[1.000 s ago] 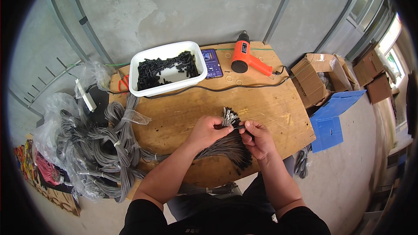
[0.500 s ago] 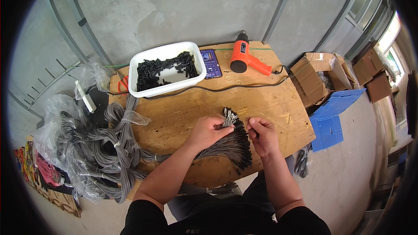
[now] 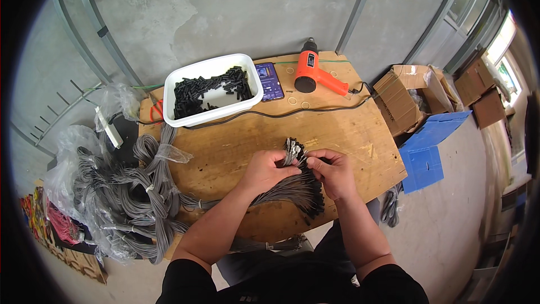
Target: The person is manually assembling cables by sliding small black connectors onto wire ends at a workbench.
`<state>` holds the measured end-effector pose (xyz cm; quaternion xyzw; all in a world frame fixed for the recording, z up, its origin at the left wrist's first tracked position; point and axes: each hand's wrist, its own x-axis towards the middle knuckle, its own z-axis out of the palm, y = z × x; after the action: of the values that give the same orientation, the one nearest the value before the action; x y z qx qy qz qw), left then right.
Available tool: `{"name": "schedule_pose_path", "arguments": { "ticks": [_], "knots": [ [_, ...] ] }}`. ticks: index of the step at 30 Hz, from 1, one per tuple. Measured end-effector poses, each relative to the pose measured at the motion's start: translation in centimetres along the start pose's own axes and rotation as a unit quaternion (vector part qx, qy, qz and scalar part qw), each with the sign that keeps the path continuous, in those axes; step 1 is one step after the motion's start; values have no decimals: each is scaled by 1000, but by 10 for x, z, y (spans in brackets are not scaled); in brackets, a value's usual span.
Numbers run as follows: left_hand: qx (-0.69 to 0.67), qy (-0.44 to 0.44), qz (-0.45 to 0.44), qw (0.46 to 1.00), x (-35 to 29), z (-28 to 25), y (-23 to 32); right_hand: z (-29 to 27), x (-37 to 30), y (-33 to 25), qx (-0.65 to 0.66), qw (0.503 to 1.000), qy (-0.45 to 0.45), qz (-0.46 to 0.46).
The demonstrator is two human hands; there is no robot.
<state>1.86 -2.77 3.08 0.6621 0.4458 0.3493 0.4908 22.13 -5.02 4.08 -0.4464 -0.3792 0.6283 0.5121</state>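
Note:
My left hand [image 3: 266,172] is closed around a bundle of thin grey cables [image 3: 283,190] near the ends. Pale, metallic-looking tips [image 3: 292,150] stick up past its fingers. Many other cable ends wear black sleeves [image 3: 311,205], fanned out to the right and hanging toward the table's front edge. Beside those tips, my right hand [image 3: 333,173] has thumb and forefinger pinched together right at the bundle. Whatever small thing lies between them is too small to make out. Behind the hands, a white tub [image 3: 260,91] holds loose black tube pieces [image 3: 191,97].
An orange heat gun [image 3: 307,73] and a phone [image 3: 270,82] lie at the back of the wooden table [image 3: 225,141]. A black cord [image 3: 253,112] crosses it. Coiled grey cables [image 3: 152,202] and plastic film crowd the left. Red-handled pliers [image 3: 156,110] sit by the tub; cardboard boxes [image 3: 399,101] stand right.
My right hand has moved left, from just apart to up against the cable tips. My left hand keeps its hold in nearly the same place. The view has shifted slightly.

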Motion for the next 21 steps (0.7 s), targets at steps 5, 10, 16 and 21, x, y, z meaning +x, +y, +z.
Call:
{"name": "schedule_pose_path", "arguments": {
  "ticks": [5, 10, 16, 21],
  "knots": [
    [12, -1, 21, 1000, 1, 2, -5, 2, 2, 3, -21, 1000, -4, -17],
    [-105, 4, -29, 994, 2, 3, -9, 2, 0, 7, -29, 1000, 6, -11],
    [-55, 15, -26, 998, 2, 3, -11, -1, 0, 4, 31, 996, -1, 81],
    [-162, 20, -48, 985, 2, 7, -14, -12, 9, -2, 303, 938, -67, 154]
  ]
}}
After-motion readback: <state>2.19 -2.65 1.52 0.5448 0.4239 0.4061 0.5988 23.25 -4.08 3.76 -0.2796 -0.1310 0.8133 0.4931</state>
